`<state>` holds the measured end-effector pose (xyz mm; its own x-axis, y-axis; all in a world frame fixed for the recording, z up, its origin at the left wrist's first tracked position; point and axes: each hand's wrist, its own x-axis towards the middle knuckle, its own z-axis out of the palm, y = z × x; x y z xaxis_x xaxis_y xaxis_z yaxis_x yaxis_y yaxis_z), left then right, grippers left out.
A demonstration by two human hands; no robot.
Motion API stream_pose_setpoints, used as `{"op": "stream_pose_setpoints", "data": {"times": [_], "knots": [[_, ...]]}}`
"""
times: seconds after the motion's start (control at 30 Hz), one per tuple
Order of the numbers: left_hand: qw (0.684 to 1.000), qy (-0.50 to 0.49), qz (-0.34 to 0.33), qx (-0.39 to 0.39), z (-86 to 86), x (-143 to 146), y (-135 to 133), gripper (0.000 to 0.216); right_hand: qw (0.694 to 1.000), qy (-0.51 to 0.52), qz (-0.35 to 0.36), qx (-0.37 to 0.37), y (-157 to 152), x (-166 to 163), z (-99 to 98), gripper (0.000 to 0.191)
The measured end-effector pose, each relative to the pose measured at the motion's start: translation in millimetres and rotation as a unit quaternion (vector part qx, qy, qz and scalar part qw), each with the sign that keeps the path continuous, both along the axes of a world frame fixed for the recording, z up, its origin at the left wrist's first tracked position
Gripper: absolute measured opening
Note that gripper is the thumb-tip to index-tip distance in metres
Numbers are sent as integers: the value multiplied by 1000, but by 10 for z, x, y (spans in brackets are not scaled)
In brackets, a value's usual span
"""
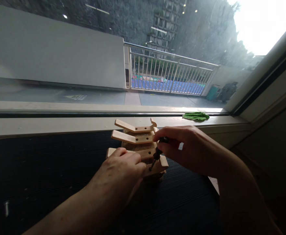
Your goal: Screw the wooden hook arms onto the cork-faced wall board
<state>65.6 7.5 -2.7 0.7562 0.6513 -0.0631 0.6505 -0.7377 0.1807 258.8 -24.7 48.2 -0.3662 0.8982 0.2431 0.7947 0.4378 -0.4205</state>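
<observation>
Several pale, bent wooden strips (135, 139) with drilled holes lie in a row across a rough brown block (127, 144). My right hand (179, 143) pinches the dark handle of a small screwdriver (157, 153). The driver leans, its shaft running down to a hole in the nearest wooden strip (161, 165). My left hand (125, 171) is closed over the near strips from the left, pressing them against the block. It covers the left part of the nearest strip, and its fingertips are partly hidden.
The work rests on a black table (47, 163). A loose screw (6, 208) lies at its lower left. Behind runs a pale window sill (59, 125) with a green cloth (196, 116) on it. Beyond the glass, a metal railing (172, 70) borders a walkway.
</observation>
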Motion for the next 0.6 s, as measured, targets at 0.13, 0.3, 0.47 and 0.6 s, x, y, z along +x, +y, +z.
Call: {"op": "stream_pose_setpoints", "data": {"times": [0.13, 0.3, 0.47, 0.6], "knots": [[1000, -12, -10, 13, -17, -15, 6, 22, 1000, 14, 10, -20, -19, 8, 23, 25], [1000, 1, 2, 5, -9, -5, -7, 21, 999, 4, 4, -32, -24, 24, 38, 22], [999, -26, -9, 37, -35, -16, -12, 20, 999, -16, -22, -15, -3, 15, 22, 18], [997, -48, -15, 51, -69, -40, -4, 17, 1000, -7, -9, -9, -1, 21, 17, 17]]}}
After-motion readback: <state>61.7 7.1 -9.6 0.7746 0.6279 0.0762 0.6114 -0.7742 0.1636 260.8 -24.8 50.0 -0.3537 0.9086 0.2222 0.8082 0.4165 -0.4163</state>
